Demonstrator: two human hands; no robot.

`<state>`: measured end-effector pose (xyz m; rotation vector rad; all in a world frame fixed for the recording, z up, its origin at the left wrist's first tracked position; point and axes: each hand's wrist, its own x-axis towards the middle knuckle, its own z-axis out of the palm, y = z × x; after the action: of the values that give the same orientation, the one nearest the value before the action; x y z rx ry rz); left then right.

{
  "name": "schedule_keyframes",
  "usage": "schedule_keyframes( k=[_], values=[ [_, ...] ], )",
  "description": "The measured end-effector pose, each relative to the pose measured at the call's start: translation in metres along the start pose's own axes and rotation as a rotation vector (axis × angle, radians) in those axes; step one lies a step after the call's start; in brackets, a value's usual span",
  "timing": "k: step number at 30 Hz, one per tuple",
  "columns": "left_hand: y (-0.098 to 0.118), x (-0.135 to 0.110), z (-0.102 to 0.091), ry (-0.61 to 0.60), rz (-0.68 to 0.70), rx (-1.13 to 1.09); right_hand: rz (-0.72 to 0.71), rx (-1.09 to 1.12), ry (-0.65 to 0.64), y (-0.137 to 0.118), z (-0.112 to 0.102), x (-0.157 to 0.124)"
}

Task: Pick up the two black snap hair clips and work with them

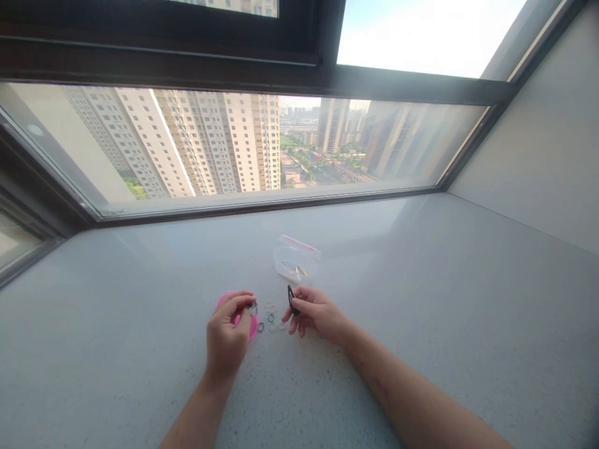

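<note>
My right hand [314,310] pinches a black snap hair clip [291,300] between thumb and fingers, its tip pointing up. Above a pink round dish [253,328], my left hand [230,324] is closed on a small, shiny, dark-and-clear object [253,308] whose kind I cannot make out. That hand covers much of the dish. Several small rings, like hair ties [271,318], in clear, pale and dark colours lie on the counter between the hands. Just beyond my right hand rests a clear zip bag [296,259] with a few thin gold-coloured pieces [302,270] in it.
The speckled white windowsill counter [140,349] spreads out around my hands. A dark window frame [262,204] bounds it at the back, with tall buildings outside. A white wall [538,162] rises on the right.
</note>
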<state>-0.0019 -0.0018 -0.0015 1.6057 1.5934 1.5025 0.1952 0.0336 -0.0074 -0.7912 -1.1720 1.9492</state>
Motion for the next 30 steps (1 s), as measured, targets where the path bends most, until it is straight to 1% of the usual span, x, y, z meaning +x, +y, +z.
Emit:
schedule_keyframes(
  k=[4,6,9,12,15,18,21,25,27,30],
  values=[
    [0.003,-0.002,0.000,-0.044,-0.036,-0.136,-0.059,-0.034,0.104,0.001,0.001,0.001],
    [0.005,-0.003,0.003,-0.060,-0.059,-0.184,-0.072,-0.090,0.117,0.000,0.002,0.000],
    [0.007,-0.006,0.010,-0.044,-0.106,-0.220,-0.061,-0.143,0.095,-0.003,0.000,-0.001],
    [0.008,-0.009,0.016,-0.011,-0.075,-0.224,-0.025,-0.076,0.041,-0.005,-0.004,-0.002],
    [0.008,-0.010,0.019,-0.009,-0.101,-0.228,0.000,0.006,-0.038,-0.005,-0.009,-0.001],
    [0.008,-0.011,0.018,0.014,-0.131,-0.237,-0.016,0.033,-0.035,-0.004,-0.011,0.001],
    [0.008,-0.010,0.017,0.007,-0.098,-0.205,-0.058,0.060,-0.002,-0.004,-0.010,0.003],
    [0.009,-0.009,0.015,-0.047,0.001,-0.109,-0.133,0.016,-0.049,-0.001,-0.007,0.005],
    [0.011,-0.009,0.015,-0.081,0.017,-0.123,-0.176,-0.023,-0.060,0.001,-0.007,0.005],
    [0.014,-0.011,0.015,-0.098,0.024,-0.151,-0.234,-0.065,-0.033,0.001,-0.007,0.005]
  ],
)
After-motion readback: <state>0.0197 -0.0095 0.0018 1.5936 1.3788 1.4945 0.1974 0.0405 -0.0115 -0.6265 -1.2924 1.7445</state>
